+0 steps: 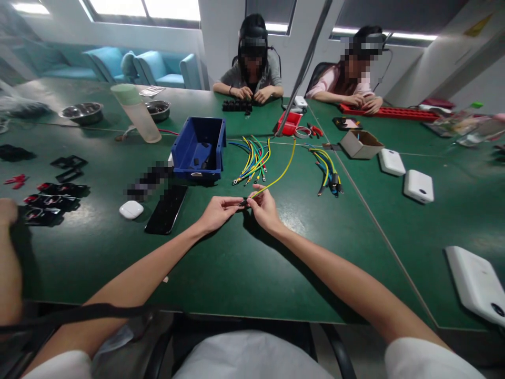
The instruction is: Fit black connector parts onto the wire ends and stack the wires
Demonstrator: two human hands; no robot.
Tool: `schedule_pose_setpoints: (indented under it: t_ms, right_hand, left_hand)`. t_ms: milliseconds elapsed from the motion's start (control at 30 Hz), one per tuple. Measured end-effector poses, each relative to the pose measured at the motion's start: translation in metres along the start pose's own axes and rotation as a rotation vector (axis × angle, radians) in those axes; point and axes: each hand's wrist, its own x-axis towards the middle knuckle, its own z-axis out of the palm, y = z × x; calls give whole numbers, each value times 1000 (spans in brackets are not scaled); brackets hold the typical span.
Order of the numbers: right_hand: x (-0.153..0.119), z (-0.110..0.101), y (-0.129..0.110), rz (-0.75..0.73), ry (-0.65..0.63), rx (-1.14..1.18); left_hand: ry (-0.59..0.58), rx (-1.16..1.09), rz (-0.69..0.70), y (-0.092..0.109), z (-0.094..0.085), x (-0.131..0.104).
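My left hand (pixel 218 211) pinches a small black part (pixel 244 202) between thumb and fingertips. Close against it, my right hand (pixel 265 211) is closed on a yellow wire (pixel 284 171), whose near end meets the black part. The wire's free end curves up and away to the right. Beyond my hands lies a bundle of yellow, green and blue wires (pixel 258 158) with metal end lugs. Further right is a second bundle of wires (pixel 326 167), with black pieces at its near ends. A blue bin (pixel 199 171) with small black parts stands left of the first bundle.
A black phone (pixel 166 210) and a white earbud case (pixel 131 210) lie left of my hands. A frosted bottle (pixel 138 116) stands behind. White devices (pixel 418 187) and a cardboard box (pixel 361 145) sit rightward. Two people work across the green table (pixel 292 273); another arm shows far left.
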Motion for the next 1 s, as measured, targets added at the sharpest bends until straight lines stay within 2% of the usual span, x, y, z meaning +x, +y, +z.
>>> schedule_pose_setpoints:
  t_ms: [200, 400, 633, 767, 867, 1000]
  right_hand:
    - [-2, 0, -3, -72, -17, -138]
    - [-1, -1, -7, -86, -10, -207]
    - [-7, 3, -13, -14, 26, -174]
    - [-9, 2, -15, 10, 56, -181]
    - [-8, -3, -16, 38, 40, -93]
    - [-3, -15, -19, 63, 25, -14]
  left_hand:
    - [75, 131, 37, -1, 6, -2]
    - [44, 133, 41, -1, 6, -1]
    - [27, 108, 77, -8, 5, 0]
    - [-14, 130, 91, -6, 5, -3]
    - [-47, 171, 125, -4, 4, -5]
    - [29, 217, 157, -3, -4, -3]
